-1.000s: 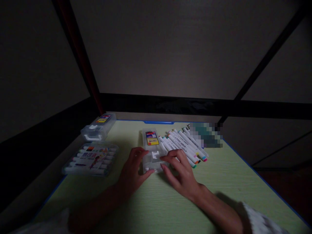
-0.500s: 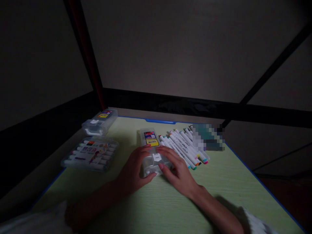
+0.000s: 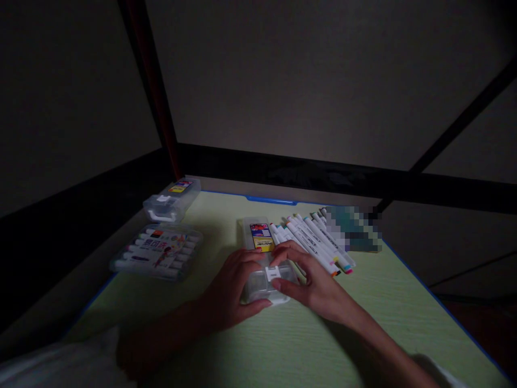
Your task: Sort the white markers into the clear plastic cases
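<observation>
A clear plastic marker case (image 3: 257, 284) with a colourful label stands in front of me, its white latch (image 3: 273, 274) facing up near the close end. My left hand (image 3: 231, 285) is curled round the case's left side, thumb along its near edge and fingers on top. At the latch, the thumb and index finger of my right hand (image 3: 317, 280) are bent in and pressing on it. Loose white markers (image 3: 311, 242) with coloured ends lie just right of the case, partly hidden by my right hand.
At the left edge of the green table (image 3: 347, 345) lies a flat clear case filled with markers (image 3: 157, 253). Behind it sits another clear case (image 3: 172, 202) with a handle. A blurred-out teal object (image 3: 355, 229) is at the far right.
My right hand's fingers have gone from resting over the case to the latch. The case sits slightly closer to me, with my left hand still round it. The view has shifted a little.
</observation>
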`<state>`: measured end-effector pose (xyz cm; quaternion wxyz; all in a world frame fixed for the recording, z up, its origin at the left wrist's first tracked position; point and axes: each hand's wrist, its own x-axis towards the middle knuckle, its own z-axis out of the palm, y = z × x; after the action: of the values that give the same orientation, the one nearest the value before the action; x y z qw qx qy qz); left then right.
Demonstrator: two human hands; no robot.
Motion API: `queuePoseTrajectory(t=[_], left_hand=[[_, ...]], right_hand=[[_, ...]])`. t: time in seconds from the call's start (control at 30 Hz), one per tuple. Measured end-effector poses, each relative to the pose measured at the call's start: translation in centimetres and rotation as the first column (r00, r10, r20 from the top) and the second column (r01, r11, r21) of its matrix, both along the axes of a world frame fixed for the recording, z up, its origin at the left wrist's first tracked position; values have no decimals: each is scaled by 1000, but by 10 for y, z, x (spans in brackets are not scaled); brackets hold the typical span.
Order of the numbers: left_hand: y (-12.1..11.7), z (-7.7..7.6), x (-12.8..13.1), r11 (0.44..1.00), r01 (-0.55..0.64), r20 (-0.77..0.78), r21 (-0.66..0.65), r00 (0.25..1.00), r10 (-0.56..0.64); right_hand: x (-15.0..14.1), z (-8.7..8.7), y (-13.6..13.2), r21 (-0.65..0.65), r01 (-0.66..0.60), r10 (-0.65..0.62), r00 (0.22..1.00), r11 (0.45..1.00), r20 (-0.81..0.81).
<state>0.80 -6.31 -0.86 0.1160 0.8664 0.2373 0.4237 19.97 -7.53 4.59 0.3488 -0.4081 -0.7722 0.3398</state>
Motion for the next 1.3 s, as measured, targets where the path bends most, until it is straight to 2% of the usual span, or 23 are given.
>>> queuePoseTrajectory(t=[0.27,0.53,0.87,0.97,1.1,1.2,1.3], left_hand=[[-3,4,3,999,-37,-1,15,999,37],[-3,2,4,999,-42,-18,24,999,42],[-5,1,3,998,-9,-56,62,998,13],[-5,2,3,996,-19,-74,89,997,25],[-5,5,4,997,-20,-77,72,997,25],[-5,7,5,999,-1,-71,41,997,4],[-6,7,4,999,5,-70,34,998,-2]], right_hand=[[-5,18,-8,0,24,-23,969,1000,246],[-11,12,-16,230,22,-115,910,973,398],[-22,1,-21,473,34,-311,793,881,523],[-18,3,-16,403,32,-242,841,915,483],[-10,4,-9,251,65,-130,960,966,249],[-8,-1,-5,126,159,-167,985,979,48],[-9,-8,-2,74,221,-216,974,972,-70]])
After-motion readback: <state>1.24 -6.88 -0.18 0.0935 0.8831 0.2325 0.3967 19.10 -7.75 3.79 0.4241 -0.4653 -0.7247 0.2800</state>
